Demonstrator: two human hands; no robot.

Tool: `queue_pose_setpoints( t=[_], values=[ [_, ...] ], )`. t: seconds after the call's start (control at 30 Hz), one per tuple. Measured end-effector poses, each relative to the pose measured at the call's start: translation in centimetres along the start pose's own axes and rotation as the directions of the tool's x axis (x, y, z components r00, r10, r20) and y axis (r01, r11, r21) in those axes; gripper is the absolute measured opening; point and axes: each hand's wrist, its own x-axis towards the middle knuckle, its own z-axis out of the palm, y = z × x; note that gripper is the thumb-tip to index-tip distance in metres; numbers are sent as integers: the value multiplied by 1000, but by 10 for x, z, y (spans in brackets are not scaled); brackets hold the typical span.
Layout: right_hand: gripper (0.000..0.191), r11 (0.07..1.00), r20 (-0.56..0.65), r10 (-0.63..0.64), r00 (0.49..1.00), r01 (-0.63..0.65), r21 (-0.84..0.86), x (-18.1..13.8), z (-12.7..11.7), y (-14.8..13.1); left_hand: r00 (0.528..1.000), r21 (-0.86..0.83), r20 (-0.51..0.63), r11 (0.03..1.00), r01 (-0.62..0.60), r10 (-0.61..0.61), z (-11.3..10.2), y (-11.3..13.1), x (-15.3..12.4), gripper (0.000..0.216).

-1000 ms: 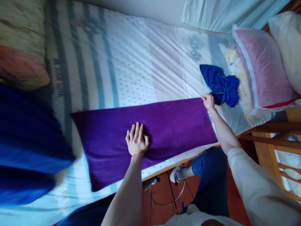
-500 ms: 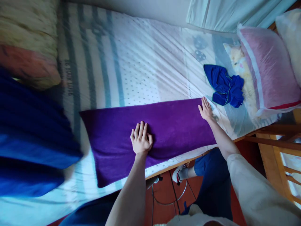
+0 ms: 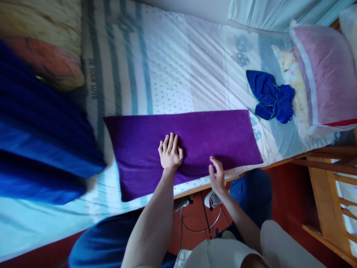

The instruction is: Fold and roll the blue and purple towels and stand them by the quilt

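Note:
A purple towel lies spread out along the near side of the bed, with small wrinkles toward its near edge. My left hand rests palm down on the middle of the towel, fingers stretched out. My right hand is at the towel's near edge, right of the left hand, with fingers apart and nothing in them; whether it touches the cloth I cannot tell. Beyond the towel's right end lies a crumpled dark blue cloth with green trim.
The bed has a striped and dotted sheet. A pink pillow sits at the right end, a yellowish pillow at the far left. Blue fabric hangs at left. A wooden ladder frame stands at right above red floor tiles.
My right hand has left the towel's far right corner and come back toward my body. My left hand stays on the towel. The view has shifted slightly.

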Motion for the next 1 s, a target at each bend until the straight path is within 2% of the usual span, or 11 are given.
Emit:
queue_pose_setpoints(
  t=[0.07, 0.17, 0.23, 0.33, 0.4, 0.5, 0.57, 0.67, 0.83, 0.93, 1.0],
  values=[
    [38, 939, 79, 233, 969, -245, 241, -38, 16, -6, 1000, 10, 9, 1000, 2, -2, -1, 1, 1, 62],
    [43, 651, 237, 515, 824, -555, 518, -63, 31, -8, 1000, 16, 24, 1000, 6, -7, -3, 5, 2, 63],
    [46, 474, 297, 605, 739, -634, 611, -63, 34, -8, 1000, 21, 30, 1000, 7, -7, -5, 9, 2, 65],
    [45, 367, 333, 652, 681, -668, 647, -57, 33, -8, 999, 61, 45, 998, 2, -4, -8, 15, 3, 65],
    [47, 362, 332, 665, 669, -677, 641, -57, 32, -7, 997, 106, 74, 994, -13, 6, -10, 18, 7, 65],
    [45, 397, 279, 672, 686, -651, 647, -61, 35, -5, 982, 146, 175, 984, -101, 75, -11, 26, 22, 63],
    [43, 397, 241, 679, 693, -623, 674, -64, 39, -4, 950, 139, 269, 969, -202, 160, -10, 35, 41, 60],
    [45, 340, 224, 703, 675, -596, 728, -63, 47, -4, 888, 135, 390, 939, -316, 243, -4, 57, 77, 54],
    [42, 230, 269, 733, 624, -600, 767, -53, 52, 0, 852, 235, 512, 936, -262, 110, 4, 94, 137, 48],
    [40, 143, 319, 755, 573, -619, 773, -48, 50, 4, 835, 260, 546, 934, -246, 68, 8, 104, 159, 49],
    [38, 110, 347, 749, 565, -622, 775, -45, 48, 6, 835, 272, 547, 931, -242, 58, 10, 107, 168, 53]
  ],
)
